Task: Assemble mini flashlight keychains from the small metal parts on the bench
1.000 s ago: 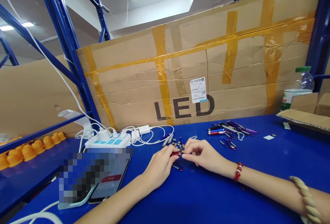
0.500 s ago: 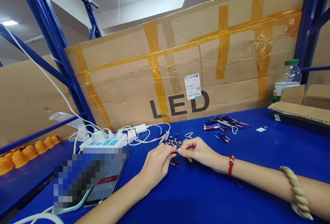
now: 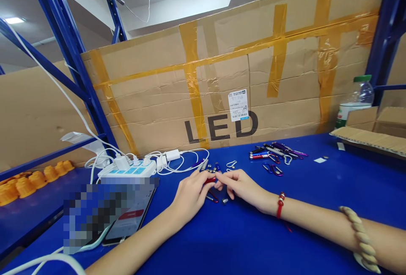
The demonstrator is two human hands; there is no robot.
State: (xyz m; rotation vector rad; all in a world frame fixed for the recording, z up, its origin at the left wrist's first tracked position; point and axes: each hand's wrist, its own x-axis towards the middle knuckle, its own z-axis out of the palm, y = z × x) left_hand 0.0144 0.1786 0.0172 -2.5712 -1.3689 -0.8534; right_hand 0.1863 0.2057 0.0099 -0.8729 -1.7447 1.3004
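My left hand (image 3: 190, 194) and my right hand (image 3: 242, 185) meet over the blue table (image 3: 253, 241), fingers pinched together on a small red keychain flashlight (image 3: 210, 180). A red carabiner (image 3: 212, 198) dangles under it on the table. A small silver cap (image 3: 225, 201) lies just below my right fingers. Several tiny button batteries and loose parts (image 3: 213, 168) sit just beyond the hands.
A pile of coloured keychain flashlights and carabiners (image 3: 274, 153) lies further right. A white power strip (image 3: 130, 170) with chargers and cables, and a phone (image 3: 130, 220), sit at left. A taped LED cardboard box (image 3: 222, 80) stands behind. A water bottle (image 3: 357, 99) and a carton (image 3: 374, 133) are at right.
Both hands stayed joined on the red flashlight with small finger shifts. A small silver cap now lies on the table under my right fingers. The camera view shifted slightly.
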